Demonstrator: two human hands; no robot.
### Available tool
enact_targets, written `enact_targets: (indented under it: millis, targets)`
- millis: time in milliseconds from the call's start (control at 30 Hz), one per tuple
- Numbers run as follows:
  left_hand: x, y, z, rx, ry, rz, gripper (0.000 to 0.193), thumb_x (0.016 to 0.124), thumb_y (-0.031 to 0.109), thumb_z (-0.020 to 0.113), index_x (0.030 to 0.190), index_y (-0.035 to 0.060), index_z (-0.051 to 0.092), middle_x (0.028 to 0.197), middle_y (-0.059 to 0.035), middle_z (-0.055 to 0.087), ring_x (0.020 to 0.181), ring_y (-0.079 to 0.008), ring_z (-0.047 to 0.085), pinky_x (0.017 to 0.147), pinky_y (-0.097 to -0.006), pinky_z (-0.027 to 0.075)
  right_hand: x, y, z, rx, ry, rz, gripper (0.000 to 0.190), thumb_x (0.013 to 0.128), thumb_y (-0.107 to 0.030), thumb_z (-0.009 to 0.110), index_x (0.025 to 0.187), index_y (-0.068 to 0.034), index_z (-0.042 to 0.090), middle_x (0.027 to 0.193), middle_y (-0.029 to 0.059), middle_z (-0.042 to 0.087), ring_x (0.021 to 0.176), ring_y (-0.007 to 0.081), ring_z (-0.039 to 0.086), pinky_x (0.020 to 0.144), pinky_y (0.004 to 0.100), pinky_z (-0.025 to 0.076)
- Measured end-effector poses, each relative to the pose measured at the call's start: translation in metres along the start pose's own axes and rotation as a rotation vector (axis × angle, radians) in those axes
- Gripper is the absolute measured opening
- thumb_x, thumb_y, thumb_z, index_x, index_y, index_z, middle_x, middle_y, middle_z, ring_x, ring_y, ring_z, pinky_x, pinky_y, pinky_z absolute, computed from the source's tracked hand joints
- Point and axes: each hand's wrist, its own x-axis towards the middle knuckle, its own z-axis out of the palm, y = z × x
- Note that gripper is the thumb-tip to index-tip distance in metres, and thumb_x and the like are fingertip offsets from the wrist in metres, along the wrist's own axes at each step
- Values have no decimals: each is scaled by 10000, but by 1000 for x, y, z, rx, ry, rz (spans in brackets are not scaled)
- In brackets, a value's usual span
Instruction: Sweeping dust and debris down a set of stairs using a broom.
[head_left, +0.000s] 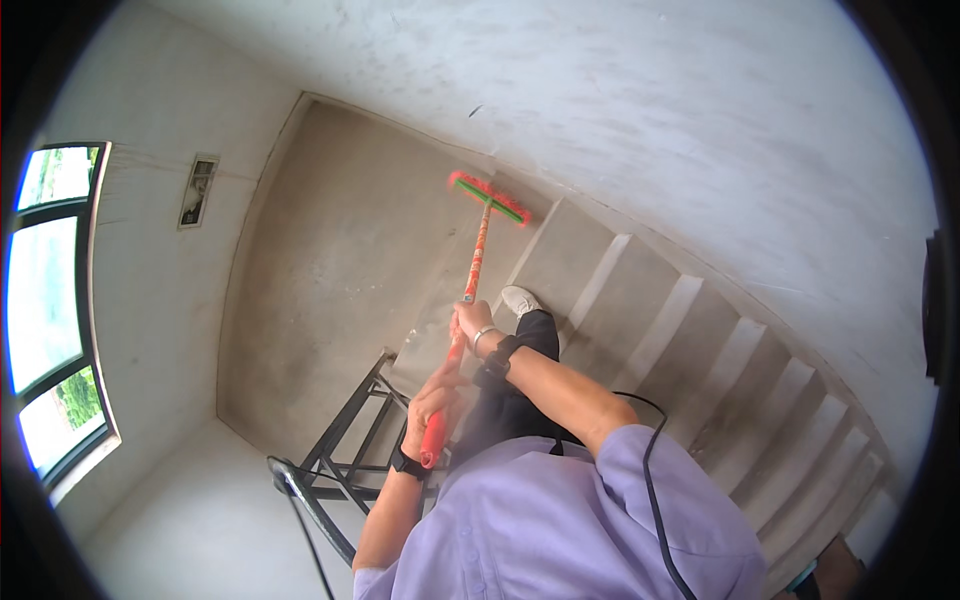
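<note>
A push broom with a green head and red bristles (491, 199) spans the view ahead of me. Its bristles rest near the wall, beside the edge of the top visible step. My right hand (472, 318) grips the red patterned handle (475, 266) partway along. Closer to my body, my left hand (433, 397) is around the plain red grip, just above its end (430, 448); its fingers are blurred. Both wrists wear dark bands, and a bracelet circles the right one.
Concrete steps (667, 330) run off to the right along a scuffed white wall (637, 97). My shoe (521, 300) is on a step. A concrete landing (322, 240) lies left, with a dark metal railing (337, 435) and a window (49, 292). A black cable (654, 480) crosses my shirt.
</note>
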Motion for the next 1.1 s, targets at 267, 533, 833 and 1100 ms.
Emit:
enact_targets:
  millis: [267,533,833,1100]
  targets:
    - [72,-25,15,-151,55,-92,80,712,-9,469,648,9,425,909,-96,509,1007,-232,404,849,-313,292,86,-37,-3,-69,0,43,140,660,-36,361,526,2,375,406,99,384,314,199,397,293,314,330]
    - [29,-9,-1,51,67,-128,73,652,-42,490,719,-13,482,952,-100,501,1005,-238,411,789,-282,347,44,-16,4,-179,-103,136,71,669,-37,398,716,9,425,558,79,456,437,171,491,350,269,413]
    - [67,-15,16,-170,130,-87,98,715,17,480,641,13,416,944,-108,496,991,-245,403,842,-326,293,66,-50,-8,-182,-72,22,87,676,-62,382,664,17,417,519,90,451,390,179,474,326,289,401]
    - [55,-7,24,28,190,-111,84,679,-46,469,759,-25,486,953,-104,496,983,-219,428,799,-260,335,74,-34,-7,-182,-202,150,172,657,-44,412,826,-24,383,590,61,466,450,152,497,365,265,428]
